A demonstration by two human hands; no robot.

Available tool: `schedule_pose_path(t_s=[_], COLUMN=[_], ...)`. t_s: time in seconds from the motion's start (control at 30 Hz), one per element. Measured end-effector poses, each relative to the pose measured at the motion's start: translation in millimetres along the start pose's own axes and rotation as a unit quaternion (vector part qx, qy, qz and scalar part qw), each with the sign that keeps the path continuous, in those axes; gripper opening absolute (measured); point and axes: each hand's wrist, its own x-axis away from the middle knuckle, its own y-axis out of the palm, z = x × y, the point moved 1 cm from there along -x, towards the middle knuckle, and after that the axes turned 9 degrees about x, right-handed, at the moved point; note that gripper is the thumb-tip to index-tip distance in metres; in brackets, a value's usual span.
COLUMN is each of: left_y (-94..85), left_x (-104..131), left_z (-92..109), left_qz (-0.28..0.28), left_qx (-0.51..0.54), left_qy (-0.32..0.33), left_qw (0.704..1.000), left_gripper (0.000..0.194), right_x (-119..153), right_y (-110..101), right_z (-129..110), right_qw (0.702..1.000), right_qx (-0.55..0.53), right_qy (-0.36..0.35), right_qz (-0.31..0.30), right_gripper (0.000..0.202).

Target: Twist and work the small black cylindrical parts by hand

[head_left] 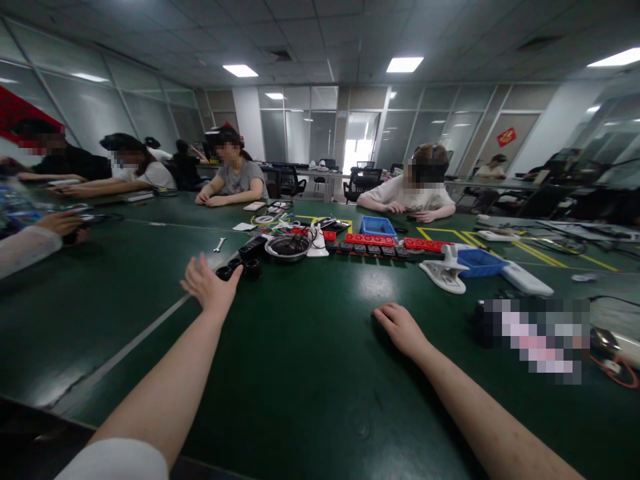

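My left hand (210, 285) is stretched out over the green table (295, 360), fingers apart, its thumb close to some small black round parts (253, 269). Whether it touches them I cannot tell. A wrench (219, 245) lies just beyond its fingertips. To the right, my right hand (397, 325) rests low on the table with its fingers curled down; what is under them, if anything, is hidden. A round dark mesh-like dish (289, 247) and a black box-shaped device (253, 247) sit beyond the black parts.
Red power strips (370, 240), a blue bin (377, 227), another blue bin (481, 263) and a white clamp-like stand (445, 270) line the middle. Cables lie at the right. People sit across the table, and another person's hand (63, 223) is at the left edge.
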Motion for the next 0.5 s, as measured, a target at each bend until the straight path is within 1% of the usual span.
schedule_pose_path(t_s=[0.03, 0.07, 0.1, 0.17, 0.2, 0.23, 0.27, 0.3, 0.33, 0.43, 0.5], left_y=[-1.9, -2.1, -0.7, 6.6, 12.0, 17.9, 23.8, 29.1, 34.0, 45.2, 50.2], left_x=[6.6, 15.1, 25.5, 49.8, 62.4, 74.5, 84.7, 91.7, 95.5, 95.7, 93.4], left_z=[11.1, 23.0, 35.2, 58.6, 68.7, 77.1, 83.1, 86.6, 88.1, 85.3, 82.3], left_qz=[0.009, 0.002, -0.021, -0.113, -0.184, -0.273, -0.353, -0.399, -0.419, -0.441, -0.462], left_qx=[0.004, 0.011, 0.019, 0.037, 0.042, 0.046, 0.043, 0.037, 0.028, -0.001, -0.023], left_qy=[0.066, 0.127, 0.183, 0.288, 0.348, 0.419, 0.468, 0.481, 0.468, 0.408, 0.389], left_qw=[0.998, 0.992, 0.983, 0.950, 0.918, 0.865, 0.809, 0.780, 0.777, 0.799, 0.796], left_gripper=[0.087, 0.087, 0.086, 0.087, 0.086, 0.084, 0.083, 0.082, 0.081, 0.080, 0.078], right_x=[0.3, 0.6, 0.9, 1.3, 1.4, 1.3, 1.3, 1.2, 1.2, 2.6, 4.9], right_y=[0.2, 0.3, 0.4, 0.5, 0.4, 0.4, 0.4, 0.6, 0.8, 0.2, -4.7], right_z=[-0.1, -0.2, -0.4, -0.7, -0.9, -1.0, -1.2, -1.5, -2.1, -6.5, -12.2], right_qw=[1.000, 1.000, 1.000, 1.000, 1.000, 1.000, 1.000, 1.000, 0.999, 0.998, 0.994], right_qx=[0.000, 0.001, 0.001, 0.002, 0.002, 0.001, 0.000, -0.003, -0.007, -0.021, -0.025], right_qy=[0.002, 0.005, 0.007, 0.011, 0.013, 0.016, 0.018, 0.020, 0.022, 0.038, 0.061], right_qz=[0.003, 0.005, 0.006, 0.009, 0.010, 0.013, 0.016, 0.020, 0.025, 0.054, 0.090], right_gripper=[0.035, 0.035, 0.034, 0.034, 0.033, 0.033, 0.032, 0.032, 0.031, 0.032, 0.040])
